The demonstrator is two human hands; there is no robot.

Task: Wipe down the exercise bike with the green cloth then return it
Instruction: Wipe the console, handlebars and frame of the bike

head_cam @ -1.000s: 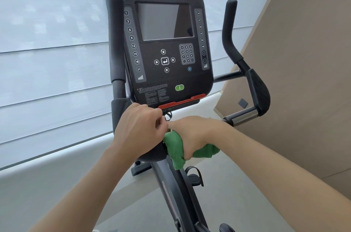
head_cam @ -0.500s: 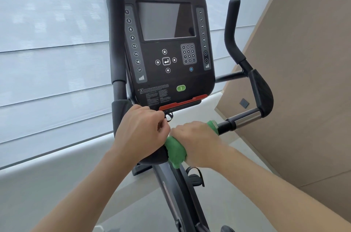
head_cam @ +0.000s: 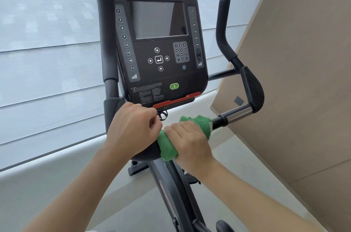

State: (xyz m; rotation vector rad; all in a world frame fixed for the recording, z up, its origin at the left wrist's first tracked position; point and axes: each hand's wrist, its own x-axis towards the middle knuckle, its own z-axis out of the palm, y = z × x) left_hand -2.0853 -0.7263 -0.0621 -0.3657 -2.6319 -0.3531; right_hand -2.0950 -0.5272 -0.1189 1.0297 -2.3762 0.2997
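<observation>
Pale window blinds (head_cam: 47, 42), beige wall panel (head_cam: 303, 61)

The black upright exercise bike (head_cam: 152, 42) fills the centre, its broad square console facing the camera with a dark blank screen, numbered buttons down both edges, a green oval button and a red strip along its lower edge. Curved black handlebars rise at 9 and 3 o'clock; the right one ends in a chrome sleeve. The green terry cloth (head_cam: 199, 123) is wrapped round the bar just below the console, at about 6 o'clock, bunched and seemingly folded double.
</observation>
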